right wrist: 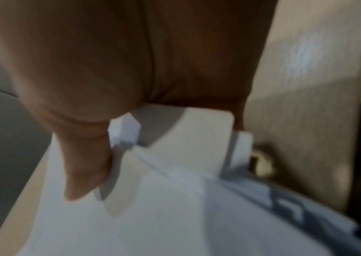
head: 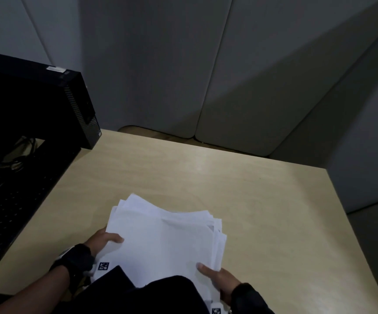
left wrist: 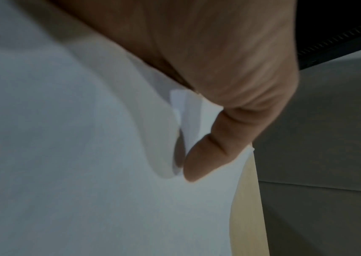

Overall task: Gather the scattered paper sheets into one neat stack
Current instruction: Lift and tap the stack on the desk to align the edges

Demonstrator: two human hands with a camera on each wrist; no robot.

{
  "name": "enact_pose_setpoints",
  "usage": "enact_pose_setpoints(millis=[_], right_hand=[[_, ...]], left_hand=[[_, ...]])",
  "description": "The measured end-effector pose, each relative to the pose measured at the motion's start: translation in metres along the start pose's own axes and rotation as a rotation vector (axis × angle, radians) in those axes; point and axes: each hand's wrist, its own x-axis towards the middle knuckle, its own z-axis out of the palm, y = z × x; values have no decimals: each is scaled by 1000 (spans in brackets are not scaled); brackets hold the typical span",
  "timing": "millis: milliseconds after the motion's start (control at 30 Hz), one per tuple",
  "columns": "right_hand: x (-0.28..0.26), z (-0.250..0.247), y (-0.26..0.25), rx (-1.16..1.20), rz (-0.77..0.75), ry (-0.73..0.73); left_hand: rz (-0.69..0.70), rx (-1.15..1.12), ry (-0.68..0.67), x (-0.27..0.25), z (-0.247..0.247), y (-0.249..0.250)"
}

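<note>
A loose bundle of white paper sheets (head: 167,241) is held over the near part of the beige desk (head: 263,200), its far corners fanned and uneven. My left hand (head: 103,242) grips the bundle's left edge, thumb on top and the other fingers hidden under the sheets. My right hand (head: 217,276) grips the near right corner the same way. The left wrist view shows the left thumb (left wrist: 210,154) pressed on the paper sheets (left wrist: 76,155). In the blurred right wrist view the right thumb (right wrist: 82,169) lies on the paper sheets (right wrist: 164,216).
A black computer tower (head: 36,96) stands at the desk's back left, with a dark keyboard (head: 9,211) and cables in front of it. Grey padded partition panels (head: 229,75) close off the back and the right side. My dark sleeve (head: 151,295) covers the bundle's near edge.
</note>
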Motion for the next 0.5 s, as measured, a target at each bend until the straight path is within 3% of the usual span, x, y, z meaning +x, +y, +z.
enact_pose_setpoints(millis=[133, 200, 333, 500], right_hand=[[4, 6, -13, -83, -110, 290], [9, 5, -28, -117, -154, 311], [3, -5, -76, -366, -213, 344], [-24, -23, -147, -205, -580, 548]], left_hand=[[-7, 10, 9, 4, 7, 2], [30, 36, 61, 3, 17, 13], [237, 36, 61, 7, 29, 57], [490, -91, 11, -10, 45, 131]])
